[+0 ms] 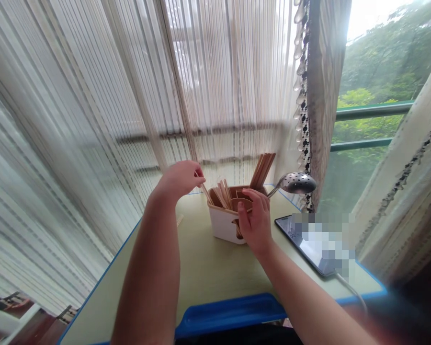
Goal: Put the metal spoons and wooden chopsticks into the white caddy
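A white utensil holder [221,225] with a brown rim and inside dividers stands on the table. My left hand [181,179] is pinched on a thin wooden stick [205,192], whose lower end reaches into the holder's left corner. More pale wooden sticks [223,192] lean in the front left compartment. At the holder's front right side, my right hand [255,220] grips its wall, fingers curled over the rim. Brown chopsticks [262,170] stand at the back right. A perforated metal ladle [297,183] leans out to the right, its lower handle hidden.
The pale table [197,273] has a blue edge and a blue tray-like ledge [233,314] near me. On the right lies a phone [305,247] with a white cable [354,292]. A small pale stick piece [180,220] lies left of the holder. Sheer curtains [136,86] hang behind.
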Motion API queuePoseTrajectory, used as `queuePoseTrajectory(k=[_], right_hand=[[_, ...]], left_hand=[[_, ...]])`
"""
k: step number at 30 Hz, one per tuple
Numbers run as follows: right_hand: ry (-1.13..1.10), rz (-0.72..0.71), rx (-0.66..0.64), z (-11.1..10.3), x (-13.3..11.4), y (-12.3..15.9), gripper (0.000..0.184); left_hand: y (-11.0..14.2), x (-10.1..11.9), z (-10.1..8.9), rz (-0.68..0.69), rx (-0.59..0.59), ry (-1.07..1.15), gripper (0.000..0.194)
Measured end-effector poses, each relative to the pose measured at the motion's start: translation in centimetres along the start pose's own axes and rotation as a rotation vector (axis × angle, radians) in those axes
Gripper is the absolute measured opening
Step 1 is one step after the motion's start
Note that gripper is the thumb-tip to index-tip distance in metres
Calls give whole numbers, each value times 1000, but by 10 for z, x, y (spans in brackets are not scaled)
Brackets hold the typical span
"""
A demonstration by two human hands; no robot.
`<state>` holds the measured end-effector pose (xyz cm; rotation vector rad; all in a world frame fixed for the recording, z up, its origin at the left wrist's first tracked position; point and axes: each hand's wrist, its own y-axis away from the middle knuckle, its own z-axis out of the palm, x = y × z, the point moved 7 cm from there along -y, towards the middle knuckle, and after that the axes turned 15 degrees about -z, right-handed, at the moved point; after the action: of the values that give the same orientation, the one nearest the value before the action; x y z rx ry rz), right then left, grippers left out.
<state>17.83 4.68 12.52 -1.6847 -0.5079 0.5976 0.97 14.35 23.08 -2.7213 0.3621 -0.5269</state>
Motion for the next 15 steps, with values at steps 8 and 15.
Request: queuePoseTrajectory(k=[8, 15], right_hand=[[-2, 20, 28, 0, 3, 2, 29], [-14, 22, 42, -4, 3, 1, 28]], left_hand=[[-18, -1, 22, -15, 52, 28, 15], [-33, -12, 49, -73, -98, 185, 25]])
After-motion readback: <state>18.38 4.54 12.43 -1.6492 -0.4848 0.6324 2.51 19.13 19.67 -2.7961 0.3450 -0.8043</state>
